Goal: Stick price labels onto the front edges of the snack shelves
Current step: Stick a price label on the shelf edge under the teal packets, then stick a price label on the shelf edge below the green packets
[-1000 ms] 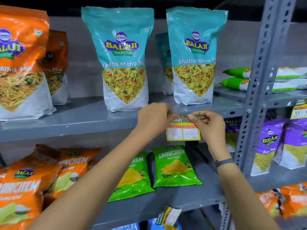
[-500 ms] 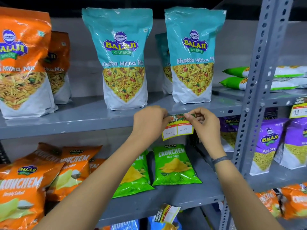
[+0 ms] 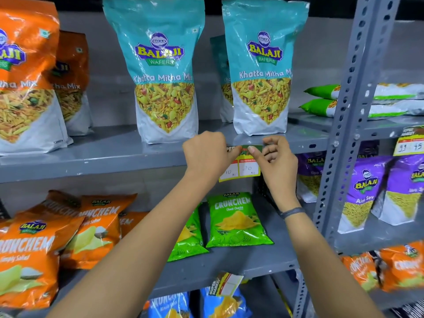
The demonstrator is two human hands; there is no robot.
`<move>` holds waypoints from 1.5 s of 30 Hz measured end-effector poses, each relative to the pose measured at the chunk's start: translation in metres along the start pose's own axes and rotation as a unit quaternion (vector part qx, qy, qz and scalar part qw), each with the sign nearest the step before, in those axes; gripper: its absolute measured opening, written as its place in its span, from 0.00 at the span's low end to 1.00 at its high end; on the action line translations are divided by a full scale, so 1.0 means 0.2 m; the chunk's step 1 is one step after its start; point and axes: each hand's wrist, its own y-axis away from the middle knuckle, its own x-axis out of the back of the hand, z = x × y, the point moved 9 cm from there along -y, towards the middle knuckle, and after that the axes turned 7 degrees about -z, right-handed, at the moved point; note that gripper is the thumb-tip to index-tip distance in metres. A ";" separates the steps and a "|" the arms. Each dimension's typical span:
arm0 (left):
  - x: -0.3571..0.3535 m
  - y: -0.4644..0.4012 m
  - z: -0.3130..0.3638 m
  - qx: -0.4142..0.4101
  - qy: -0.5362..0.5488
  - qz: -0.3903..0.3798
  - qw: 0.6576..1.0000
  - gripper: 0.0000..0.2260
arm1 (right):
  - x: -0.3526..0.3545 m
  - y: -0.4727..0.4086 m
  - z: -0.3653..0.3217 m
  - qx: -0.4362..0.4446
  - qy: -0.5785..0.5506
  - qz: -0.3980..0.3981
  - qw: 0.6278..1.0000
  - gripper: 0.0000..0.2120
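A yellow and green price label (image 3: 246,167) with two white price boxes hangs against the front edge of the upper grey shelf (image 3: 91,165), below the right teal Khatta Mitha Mix bag (image 3: 262,67). My left hand (image 3: 207,154) pinches the label's top left corner. My right hand (image 3: 275,157) presses its top right corner with thumb and fingers against the shelf edge. The label's left part is hidden behind my left hand.
Another price label (image 3: 227,286) hangs from the lower shelf edge, and one (image 3: 410,143) sits on the right-hand rack. A perforated grey upright (image 3: 351,125) stands right of my hands. Teal, orange, green and purple snack bags fill the shelves.
Both hands have lifted the label up a little, from below the shelf edge onto the edge. The label's top now lies against the metal.
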 end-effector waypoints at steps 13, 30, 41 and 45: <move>-0.94 0.94 -0.37 0.175 0.130 -0.274 0.937 0.24 | -0.30 0.80 0.50 -0.074 0.027 -0.126 0.989 0.06; -1.84 1.56 -0.39 0.294 0.423 -0.439 0.736 0.16 | -0.79 1.20 0.91 -0.130 0.249 -0.380 0.881 0.05; -1.54 1.35 -0.42 0.100 0.191 -0.455 0.864 0.16 | -0.76 1.18 1.01 -0.222 0.152 -0.460 0.847 0.07; -1.56 1.36 -0.39 0.004 0.060 -0.485 0.873 0.17 | -0.76 1.21 0.97 -0.115 0.213 -0.508 0.827 0.09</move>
